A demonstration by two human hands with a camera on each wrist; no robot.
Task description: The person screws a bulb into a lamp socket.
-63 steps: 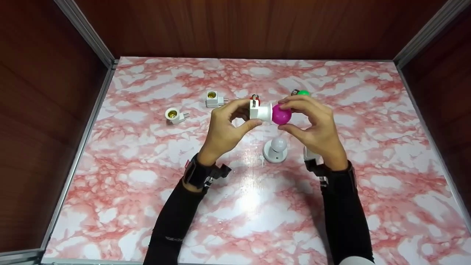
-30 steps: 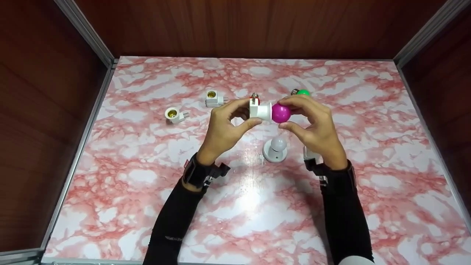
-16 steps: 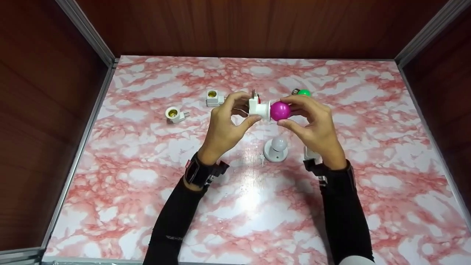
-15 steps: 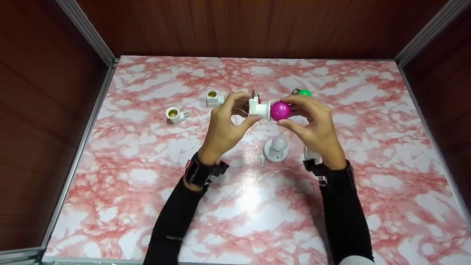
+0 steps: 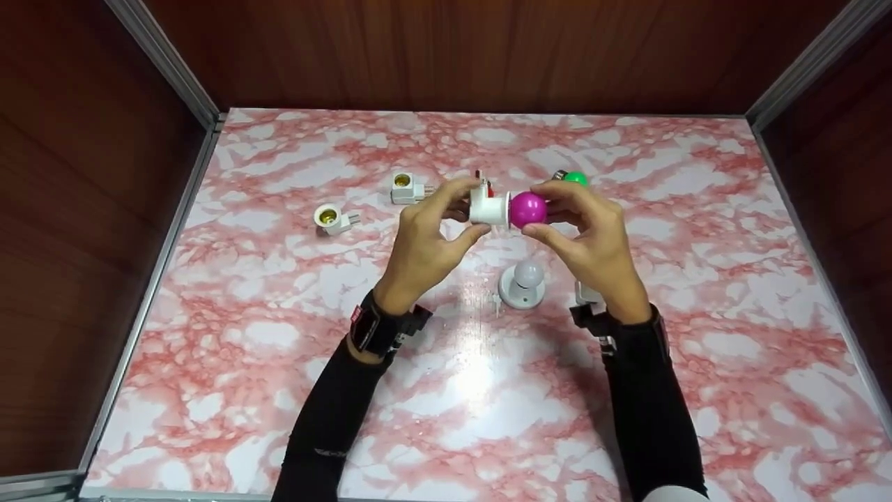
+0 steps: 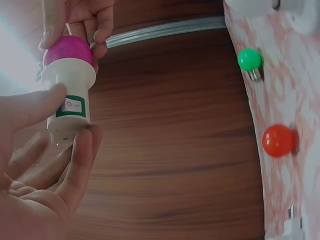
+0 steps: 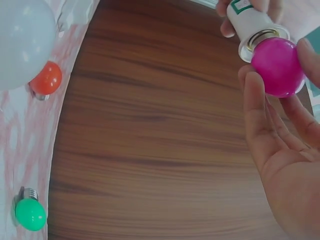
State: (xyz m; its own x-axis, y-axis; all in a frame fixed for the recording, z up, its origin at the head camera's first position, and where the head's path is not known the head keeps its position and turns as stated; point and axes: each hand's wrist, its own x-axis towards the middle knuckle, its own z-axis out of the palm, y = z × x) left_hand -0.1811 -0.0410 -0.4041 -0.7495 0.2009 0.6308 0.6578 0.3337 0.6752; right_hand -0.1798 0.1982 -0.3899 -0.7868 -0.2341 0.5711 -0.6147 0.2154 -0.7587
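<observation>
My left hand point(image 5: 428, 240) pinches a white plug-in lamp socket point(image 5: 490, 208) between thumb and fingertips, held up above the table. A green-framed rocker switch point(image 6: 70, 106) shows on its side in the left wrist view. My right hand point(image 5: 589, 233) holds a round magenta light bulb point(image 5: 528, 210) by its globe, thumb on the near side. The bulb's base points into the socket's mouth. In the right wrist view some metal thread point(image 7: 262, 36) still shows between globe and rim.
A white bulb point(image 5: 529, 274) stands in a round lamp holder point(image 5: 512, 295) below the hands. Two more sockets point(image 5: 329, 218) point(image 5: 403, 188) lie at left. Behind the hands are a red bulb point(image 6: 279, 140) and a green bulb point(image 5: 575, 178). A white piece point(image 5: 587, 292) is partly hidden by my right wrist.
Both hands keep hold of socket and bulb, which have shifted slightly left and up. The socket has tilted a little, and my right fingers have moved slightly on the globe.
</observation>
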